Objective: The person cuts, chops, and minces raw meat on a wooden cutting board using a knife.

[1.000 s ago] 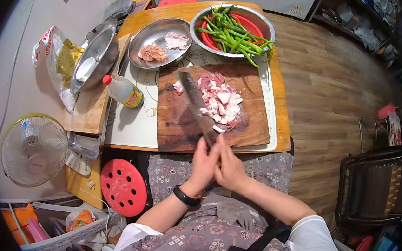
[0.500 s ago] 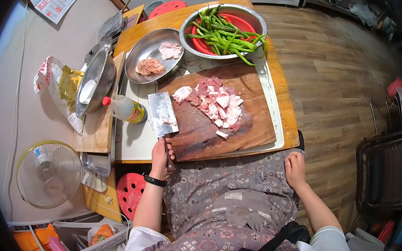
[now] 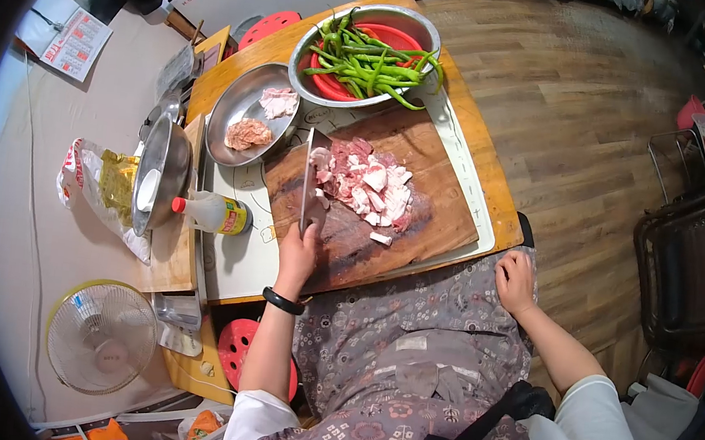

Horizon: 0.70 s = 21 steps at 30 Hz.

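Observation:
My left hand [image 3: 298, 259] is wrapped round the handle of a cleaver [image 3: 315, 178], whose blade stands nearly edge-on to the camera. The blade is at the left side of a heap of chopped raw meat [image 3: 369, 181], pink and white pieces on the wooden cutting board [image 3: 432, 228]. One small white piece [image 3: 380, 239] lies apart, close to the board's front. My right hand [image 3: 515, 281] rests on the flowered apron [image 3: 412, 311] by the table's right front corner, fingers curled with nothing seen in them.
Behind the board stands a metal bowl [image 3: 298, 62] with green peppers [image 3: 376, 65] in a red basket. To its left, a steel dish [image 3: 220, 114] holds minced meat and a pale piece. A red-capped bottle [image 3: 216, 213], a tilted metal basin [image 3: 172, 173] and a fan [image 3: 101, 337] are at left.
My left hand has moved the cleaver rightward over the board to the meat and turned its blade from flat-facing to edge-on. My right hand stays on the apron. The view has shifted slightly.

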### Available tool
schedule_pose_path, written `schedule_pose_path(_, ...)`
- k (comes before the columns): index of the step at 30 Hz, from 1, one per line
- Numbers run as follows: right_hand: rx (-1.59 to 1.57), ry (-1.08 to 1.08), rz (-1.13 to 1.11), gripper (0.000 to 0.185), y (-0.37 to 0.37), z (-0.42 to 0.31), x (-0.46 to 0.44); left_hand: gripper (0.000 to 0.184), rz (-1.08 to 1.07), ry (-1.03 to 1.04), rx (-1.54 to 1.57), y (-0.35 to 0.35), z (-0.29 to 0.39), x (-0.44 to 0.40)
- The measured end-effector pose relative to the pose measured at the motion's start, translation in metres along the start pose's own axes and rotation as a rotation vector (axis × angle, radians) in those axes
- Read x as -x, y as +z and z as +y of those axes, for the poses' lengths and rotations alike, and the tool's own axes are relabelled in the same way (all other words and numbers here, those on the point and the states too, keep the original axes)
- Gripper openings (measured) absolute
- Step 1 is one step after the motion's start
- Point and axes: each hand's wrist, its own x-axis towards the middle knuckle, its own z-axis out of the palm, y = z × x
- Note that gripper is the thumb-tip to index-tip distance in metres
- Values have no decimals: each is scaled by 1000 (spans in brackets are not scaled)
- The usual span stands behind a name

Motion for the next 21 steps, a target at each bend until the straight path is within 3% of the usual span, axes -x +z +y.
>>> schedule_pose_path(1, -1, -4, 5, 6, 0, 1, 0, 28, 28, 55, -188, -2, 24, 8)
schedule_pose_path(4, 1, -15, 9, 5, 0, 1, 0, 26, 92, 193, -338, 15, 45, 22)
schedule_pose_path(8, 31, -17, -17, 4, -4, -9, -5, 43, 77, 188, -560, 48, 54, 37)
schedule_pose_path(10, -104, -98, -29, 4, -3, -35, -17, 55, 66, 194, -598, 60, 53, 44)
schedule_pose_path(12, -374, -21, -164, 13, 6, -75, -34, 58, 57, 232, -567, 67, 54, 52)
schedule_pose_path(14, -803, 330, -449, 29, 23, -120, -53, 63, 32, 228, -498, 66, 66, 62)
schedule_pose_path(16, -1031, 492, -616, 42, 62, -138, -63, 67, -33, 229, -397, 64, 80, 72)
schedule_pose_path(18, -1117, 557, -690, 42, 87, -152, -78, 66, -144, 127, -259, 58, 97, 82)
schedule_pose_path(20, -1200, 754, -779, 34, 88, -160, -95, 64, -182, 321, -188, 60, 83, 91)
schedule_pose_path(21, -1163, 748, -760, 30, 97, -153, -94, 53, -195, 384, -157, 50, 88, 99)
